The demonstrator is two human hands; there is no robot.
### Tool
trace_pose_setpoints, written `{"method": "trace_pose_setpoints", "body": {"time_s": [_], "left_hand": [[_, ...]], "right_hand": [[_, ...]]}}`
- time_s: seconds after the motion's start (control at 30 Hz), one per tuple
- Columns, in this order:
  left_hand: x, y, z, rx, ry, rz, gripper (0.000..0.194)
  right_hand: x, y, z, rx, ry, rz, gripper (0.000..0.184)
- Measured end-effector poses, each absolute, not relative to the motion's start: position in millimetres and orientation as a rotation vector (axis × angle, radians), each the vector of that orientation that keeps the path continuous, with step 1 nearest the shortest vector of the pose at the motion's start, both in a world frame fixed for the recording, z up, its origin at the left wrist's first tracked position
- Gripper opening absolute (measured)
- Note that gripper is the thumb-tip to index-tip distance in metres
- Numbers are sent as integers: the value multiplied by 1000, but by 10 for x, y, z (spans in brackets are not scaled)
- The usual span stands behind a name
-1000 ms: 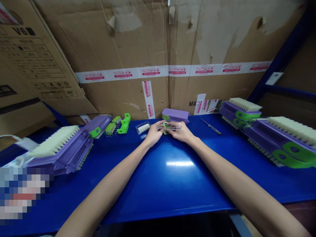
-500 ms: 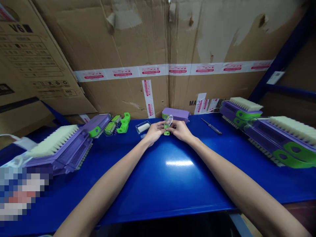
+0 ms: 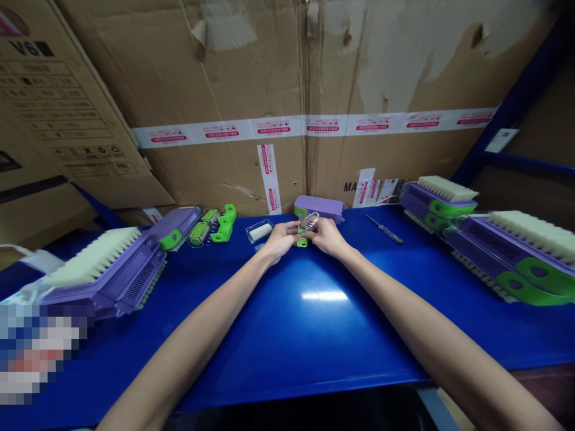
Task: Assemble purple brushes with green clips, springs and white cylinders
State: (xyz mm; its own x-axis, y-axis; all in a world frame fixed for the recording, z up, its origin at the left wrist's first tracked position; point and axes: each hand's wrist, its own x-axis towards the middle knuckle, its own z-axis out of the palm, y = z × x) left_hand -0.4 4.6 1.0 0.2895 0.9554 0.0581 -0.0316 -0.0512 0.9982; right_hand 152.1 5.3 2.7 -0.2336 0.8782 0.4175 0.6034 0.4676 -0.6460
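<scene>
Between my two hands is a small green plastic part [image 3: 302,242] with a pale metal coil spring [image 3: 309,221] rising from its top. My left hand [image 3: 282,240] pinches the part from the left, its fingers closed. From the other side my right hand [image 3: 327,237] grips it near the foot of the spring, fingers bent inward. Fingers cover much of the green part. Just behind the hands lies a purple and green brush body [image 3: 321,208]. Close to my left hand, a clear plastic box [image 3: 259,231] has a white block in it.
Green pieces [image 3: 224,224] and metal-topped parts [image 3: 200,232] lie at the back left. Purple brushes with cream bristles stand on the left [image 3: 108,263] and right [image 3: 507,251]. A thin screwdriver-like tool [image 3: 390,232] lies on the blue table [image 3: 305,335]. Cardboard [image 3: 215,167] walls the back.
The spring has tipped over to the right and now leans more. Both hands stay nearly in place around the green part.
</scene>
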Motion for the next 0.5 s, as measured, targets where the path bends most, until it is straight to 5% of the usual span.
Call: {"method": "trace_pose_setpoints", "body": {"time_s": [0.5], "left_hand": [[7, 52, 55, 1318, 936, 996, 49]], "right_hand": [[1512, 19, 16, -1144, -1943, 439, 13]]}}
